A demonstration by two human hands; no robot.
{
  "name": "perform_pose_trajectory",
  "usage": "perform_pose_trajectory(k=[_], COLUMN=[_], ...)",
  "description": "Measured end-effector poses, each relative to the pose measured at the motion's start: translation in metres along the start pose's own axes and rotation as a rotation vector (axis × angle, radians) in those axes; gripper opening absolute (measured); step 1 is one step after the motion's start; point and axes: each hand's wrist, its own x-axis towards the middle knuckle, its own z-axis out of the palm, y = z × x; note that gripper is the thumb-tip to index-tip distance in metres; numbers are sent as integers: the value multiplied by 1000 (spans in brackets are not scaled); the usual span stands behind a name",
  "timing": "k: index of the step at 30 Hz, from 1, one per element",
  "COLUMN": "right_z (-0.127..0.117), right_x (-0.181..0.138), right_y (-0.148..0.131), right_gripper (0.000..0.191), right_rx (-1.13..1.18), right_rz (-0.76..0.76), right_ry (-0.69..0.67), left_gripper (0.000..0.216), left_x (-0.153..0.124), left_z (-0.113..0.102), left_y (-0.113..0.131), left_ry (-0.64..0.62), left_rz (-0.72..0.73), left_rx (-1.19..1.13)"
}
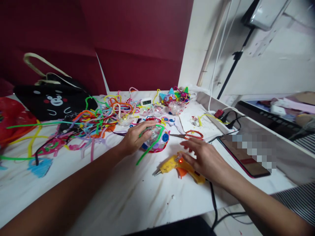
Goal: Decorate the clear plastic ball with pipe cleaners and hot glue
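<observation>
Two hands (137, 137), one ball (160, 143), one glue gun (188, 169).

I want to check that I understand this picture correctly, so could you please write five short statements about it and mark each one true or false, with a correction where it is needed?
1. The left hand is on the decorated clear ball. True.
2. The right hand is holding the scissors. False: it is open at the yellow glue gun, and the scissors lie on the table.
3. A phone lies to the right of the glue gun in the picture. True.
4. The scissors have black handles. False: the handles are orange.
5. The black bag stands at the right edge of the picture. False: the black bag is on the left side.
</observation>
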Motion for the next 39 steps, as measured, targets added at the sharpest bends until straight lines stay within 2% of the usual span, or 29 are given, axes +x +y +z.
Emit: perform_pose_trajectory(k=[2, 4, 8, 17, 25, 34, 39], right_z=[0, 3, 11, 16, 17, 20, 21], right_x=[18, 36, 57, 50, 51, 49, 48], right_y=[-1, -2, -1, -2, -4, -1, 0], right_gripper=[33, 40, 45, 52, 53, 39, 38], right_rx=[50, 61, 67, -2, -111, -295, -361], right_rz=[-224, -374, -492, -465, -447, -492, -504], right_ry=[197, 306, 279, 204, 201, 235, 222], left_gripper=[38, 38, 38, 37, 39, 40, 40], left_x=[0, 0, 1, 1, 2, 2, 4], left_z=[0, -1, -1, -2, -2, -4, -5], left_y=[1, 2, 2, 5, 4, 9, 12], left_ry=[-9, -15, -19, -15, -23, -38, -42], left_rz=[-6, -9, -6, 2, 0, 26, 53], left_rx=[4, 5, 7, -3, -8, 49, 139])
